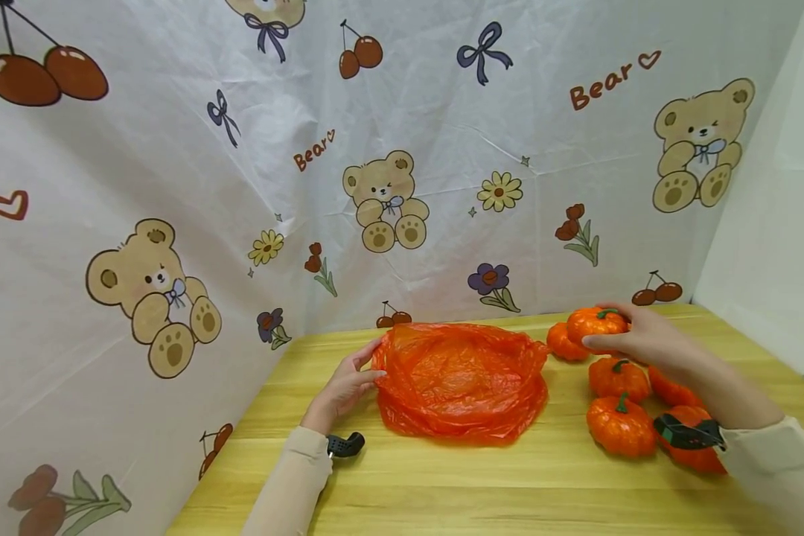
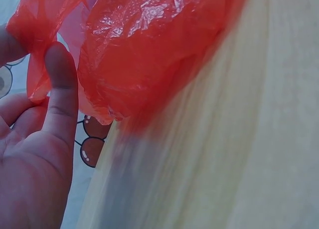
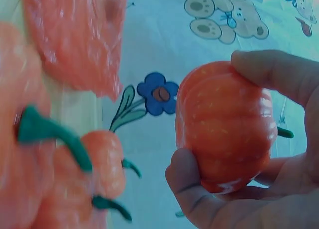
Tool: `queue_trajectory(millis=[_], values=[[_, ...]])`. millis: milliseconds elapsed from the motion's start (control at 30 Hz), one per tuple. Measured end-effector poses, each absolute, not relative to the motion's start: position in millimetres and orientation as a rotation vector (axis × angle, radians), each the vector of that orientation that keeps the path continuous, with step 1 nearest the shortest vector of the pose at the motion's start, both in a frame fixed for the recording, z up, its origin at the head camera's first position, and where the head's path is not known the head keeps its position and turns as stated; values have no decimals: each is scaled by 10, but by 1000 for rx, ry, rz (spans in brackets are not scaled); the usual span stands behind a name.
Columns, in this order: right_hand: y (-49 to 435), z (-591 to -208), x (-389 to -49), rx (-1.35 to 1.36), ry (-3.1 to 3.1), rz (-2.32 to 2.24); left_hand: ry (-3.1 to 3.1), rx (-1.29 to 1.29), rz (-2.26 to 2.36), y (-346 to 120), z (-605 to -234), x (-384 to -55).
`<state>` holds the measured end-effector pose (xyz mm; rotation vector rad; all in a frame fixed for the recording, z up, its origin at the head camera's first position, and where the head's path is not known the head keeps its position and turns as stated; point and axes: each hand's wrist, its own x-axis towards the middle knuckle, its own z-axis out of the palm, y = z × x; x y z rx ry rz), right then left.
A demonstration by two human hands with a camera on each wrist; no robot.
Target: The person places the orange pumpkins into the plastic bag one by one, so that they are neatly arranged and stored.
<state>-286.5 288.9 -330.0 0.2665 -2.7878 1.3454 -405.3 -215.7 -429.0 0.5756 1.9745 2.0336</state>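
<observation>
A red plastic bag point(image 1: 458, 424) lies spread on the wooden table with its mouth open upward. My left hand point(image 1: 344, 385) holds the bag's left rim, and in the left wrist view its film runs between the thumb point(image 2: 62, 69) and fingers. Over at the right, my right hand point(image 1: 653, 339) grips a small orange toy pumpkin point(image 3: 227, 126) with a green stem, thumb and fingers on opposite sides. That pumpkin overlaps another pumpkin point(image 1: 563, 346) in the head view. Close below the right hand are more pumpkins, among them one point(image 1: 619, 381) behind a nearer one point(image 1: 619, 430).
Further pumpkins lie under the right forearm, one point(image 1: 695, 450) partly covered by the black wrist camera point(image 1: 688, 433). A white cloth point(image 1: 435, 283) printed with bears and flowers stands behind the wooden table point(image 1: 442, 491) and along its left side.
</observation>
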Motion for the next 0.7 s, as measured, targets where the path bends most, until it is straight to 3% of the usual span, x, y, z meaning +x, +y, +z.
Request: queue_trajectory(millis=[700], values=[[2195, -3153, -3220, 260, -2808, 1549, 1947, 609, 2033, -2171, -4297, -4092]])
